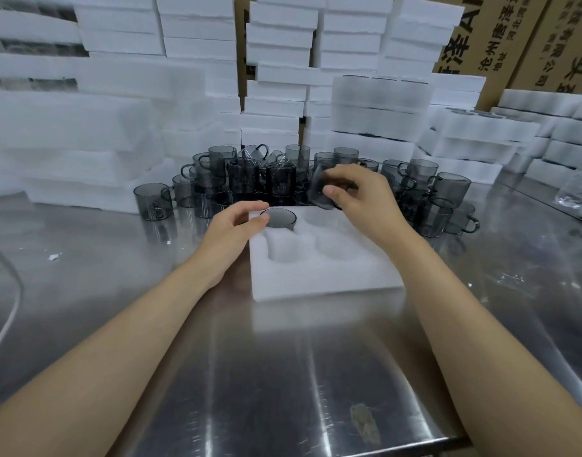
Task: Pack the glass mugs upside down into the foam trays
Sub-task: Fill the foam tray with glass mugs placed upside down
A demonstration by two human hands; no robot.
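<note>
Tray (325, 275) at 12, four pockets: one mug (278, 218) seated upside down at its 10 o'clock, three empty. Left hand (236, 225) curled beside it, thumb touching; grip can't tell. Right hand (358, 199) grasps second mug (322, 189), tilted over the 2 o'clock pocket. Loose mugs (243, 179) behind, too overlapped to count.

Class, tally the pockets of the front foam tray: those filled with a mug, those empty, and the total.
Filled, by the upside-down mug: 1
Empty pockets: 3
Total in the foam tray: 4
</note>
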